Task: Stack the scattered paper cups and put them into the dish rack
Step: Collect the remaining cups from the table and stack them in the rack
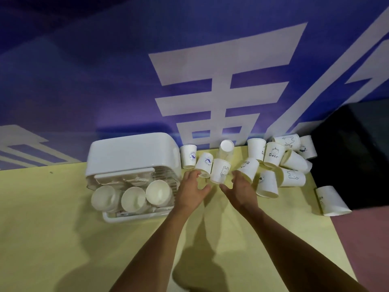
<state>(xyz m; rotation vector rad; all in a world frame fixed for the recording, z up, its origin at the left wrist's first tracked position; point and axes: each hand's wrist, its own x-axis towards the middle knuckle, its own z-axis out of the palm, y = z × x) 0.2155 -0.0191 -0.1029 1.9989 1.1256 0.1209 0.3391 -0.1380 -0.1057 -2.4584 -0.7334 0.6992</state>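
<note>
Several white paper cups with small blue drawings lie scattered along the back of the yellow table (63, 239), most upside down. A cup with a rabbit drawing (220, 171) stands between my two hands. My left hand (192, 191) is spread with loose fingers just left of it, close to another cup (204, 164). My right hand (242, 189) reaches in from the right, fingers relaxed, beside a tilted cup (248, 168). Neither hand holds anything. The white dish rack (134, 157) sits at the left with its lid raised, and cup stacks (156, 192) lie inside.
A blue wall with large white characters rises right behind the table. A black box (353, 157) fills the right back corner. One cup (330, 200) lies at the table's right edge, beyond which is reddish floor (366, 239).
</note>
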